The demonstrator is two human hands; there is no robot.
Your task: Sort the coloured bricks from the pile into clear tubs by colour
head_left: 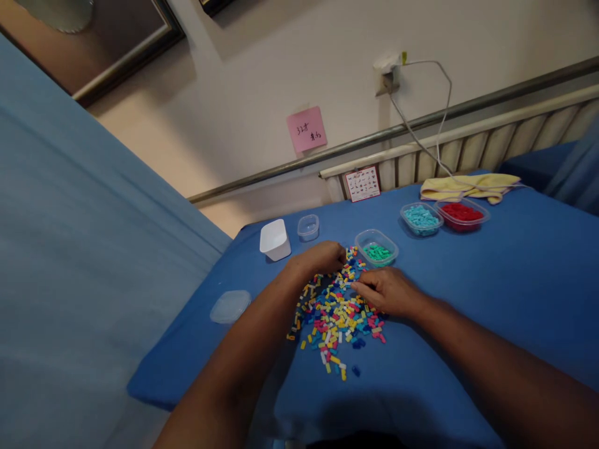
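The two bare forearms lie nearest the camera, reaching in from either side. Going left to right, a see-through lid (231, 307) lies flat beside the left forearm (243, 343), then a white tub (275, 241) and a small see-through tub (308, 228) stand to the left of the left hand (325, 257). That hand bends down at the far end of the pile of coloured pieces (341, 308); its fingertips are hidden, so I can't tell whether they pinch anything. The pile spreads from the left hand back toward the camera, alongside the right hand (390, 292), whose fingers are curled with the thumb near the pieces; whether it grips one, I can't tell. Just beyond that hand is the tub of green pieces (377, 249), and farther off to its right are the tubs of light-blue pieces (421, 218) and red pieces (462, 214), near a yellow cloth (468, 186). My worry is that a sweep of the right hand could nudge the green tub, or that a forearm brushing the pile's edge could scatter pieces; similar shades could also get mixed up. The oblong pieces point every which way; one yellow piece (344, 375), at the near end, has its long axis roughly toward the camera.
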